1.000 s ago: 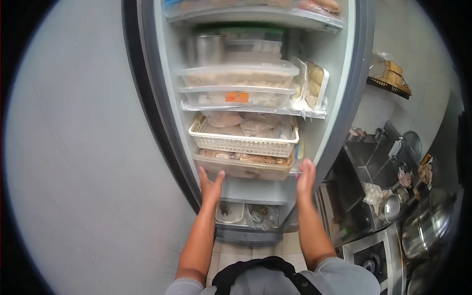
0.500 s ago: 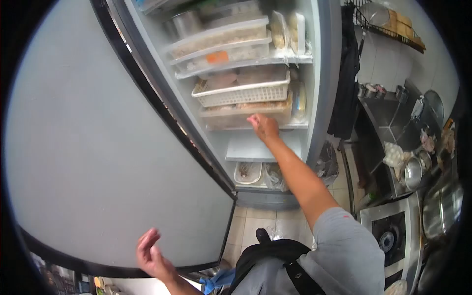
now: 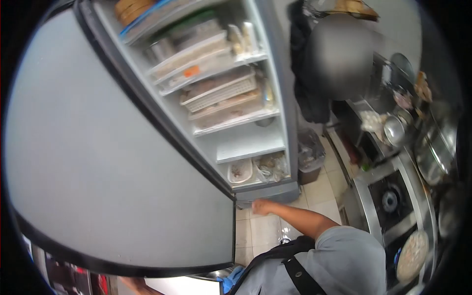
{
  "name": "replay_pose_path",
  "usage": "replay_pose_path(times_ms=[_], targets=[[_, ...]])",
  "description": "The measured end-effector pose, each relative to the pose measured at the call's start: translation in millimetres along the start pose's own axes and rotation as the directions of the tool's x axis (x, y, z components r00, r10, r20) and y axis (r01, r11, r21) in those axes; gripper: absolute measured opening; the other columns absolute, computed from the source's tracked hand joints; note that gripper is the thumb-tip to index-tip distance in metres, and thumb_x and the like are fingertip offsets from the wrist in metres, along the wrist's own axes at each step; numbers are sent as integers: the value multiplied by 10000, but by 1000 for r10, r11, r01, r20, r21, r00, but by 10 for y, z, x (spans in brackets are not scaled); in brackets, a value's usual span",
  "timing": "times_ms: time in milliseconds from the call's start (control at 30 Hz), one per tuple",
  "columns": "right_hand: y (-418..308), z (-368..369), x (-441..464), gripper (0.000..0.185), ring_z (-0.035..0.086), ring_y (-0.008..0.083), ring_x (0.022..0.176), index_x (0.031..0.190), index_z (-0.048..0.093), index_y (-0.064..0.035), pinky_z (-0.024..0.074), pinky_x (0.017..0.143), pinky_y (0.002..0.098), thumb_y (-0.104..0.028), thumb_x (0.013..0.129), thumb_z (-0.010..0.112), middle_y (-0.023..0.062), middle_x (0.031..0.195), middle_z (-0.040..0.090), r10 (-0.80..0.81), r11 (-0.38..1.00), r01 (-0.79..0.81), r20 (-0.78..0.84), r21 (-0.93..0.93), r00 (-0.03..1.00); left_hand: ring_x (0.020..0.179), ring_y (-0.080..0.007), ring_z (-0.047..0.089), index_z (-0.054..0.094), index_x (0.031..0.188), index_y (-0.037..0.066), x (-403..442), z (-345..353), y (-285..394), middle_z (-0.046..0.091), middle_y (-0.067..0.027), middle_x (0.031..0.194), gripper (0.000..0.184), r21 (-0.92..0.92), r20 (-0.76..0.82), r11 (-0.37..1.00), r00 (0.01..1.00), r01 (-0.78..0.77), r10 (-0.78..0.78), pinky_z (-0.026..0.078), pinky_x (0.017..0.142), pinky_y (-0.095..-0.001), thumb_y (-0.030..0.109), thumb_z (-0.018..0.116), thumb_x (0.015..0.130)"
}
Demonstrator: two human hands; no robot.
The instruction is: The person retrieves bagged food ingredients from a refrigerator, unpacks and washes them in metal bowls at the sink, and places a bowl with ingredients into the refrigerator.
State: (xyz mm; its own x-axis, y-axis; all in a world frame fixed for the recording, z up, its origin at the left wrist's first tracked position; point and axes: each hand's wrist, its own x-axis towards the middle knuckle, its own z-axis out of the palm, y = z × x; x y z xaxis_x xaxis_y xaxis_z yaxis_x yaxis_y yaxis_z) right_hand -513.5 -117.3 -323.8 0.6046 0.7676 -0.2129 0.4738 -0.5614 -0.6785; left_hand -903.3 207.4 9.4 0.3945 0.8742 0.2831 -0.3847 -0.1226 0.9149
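One right hand (image 3: 262, 206) hangs near the fridge (image 3: 268, 194), fingers curled closed, seemingly empty, while my left hand (image 3: 135, 285), its grip hidden, is beside the open door's (image 3: 123, 162) near edge, perhaps to steady it.

The head view looks forward and steeply down over the shirt (image 3: 344, 253), the door (image 3: 118, 157) near at left, the fridge (image 3: 250, 146) farther ahead, the stove (image 3: 412, 223) at right

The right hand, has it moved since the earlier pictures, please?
Yes, the right hand has moved down, from the shelves to before the refrigerator's base.
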Motion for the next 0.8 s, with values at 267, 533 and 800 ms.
replay_pose_path(times_ms=[267, 533, 800], targets=[[359, 1495, -586, 411, 577, 310, 533, 587, 629, 56, 474, 535, 434, -322, 741, 670, 176, 578, 607, -45, 998, 55, 226, -37, 973, 971, -240, 566, 506, 1222, -34, -469, 795, -199, 597, -146, 1113, 505, -59, 368, 946, 874, -320, 318, 495, 793, -376, 254, 673, 843], [1004, 1156, -1302, 418, 615, 330, 542, 662, 648, 81, 504, 495, 447, -325, 758, 660, 211, 618, 624, 331, 925, -318, -26, 209, 943, 856, -172, 539, 481, 1158, 1, -1267, 2098, -362, 568, -116, 1041, 382, -320, 714, 946, 644, -47, 273, 480, 751, -335, 75, 637, 817], [2358, 571, -2300, 353, 625, 267, 620, 722, 661, -26, 507, 628, 398, -371, 794, 630, 137, 626, 631, 769, 613, -510, -308, 604, 559, 768, -144, 523, 436, 1168, -31, -2026, 3877, -937, 572, -117, 938, 357, -410, 749, 912, 584, 34, 315, 450, 701, -250, 56, 589, 857]])
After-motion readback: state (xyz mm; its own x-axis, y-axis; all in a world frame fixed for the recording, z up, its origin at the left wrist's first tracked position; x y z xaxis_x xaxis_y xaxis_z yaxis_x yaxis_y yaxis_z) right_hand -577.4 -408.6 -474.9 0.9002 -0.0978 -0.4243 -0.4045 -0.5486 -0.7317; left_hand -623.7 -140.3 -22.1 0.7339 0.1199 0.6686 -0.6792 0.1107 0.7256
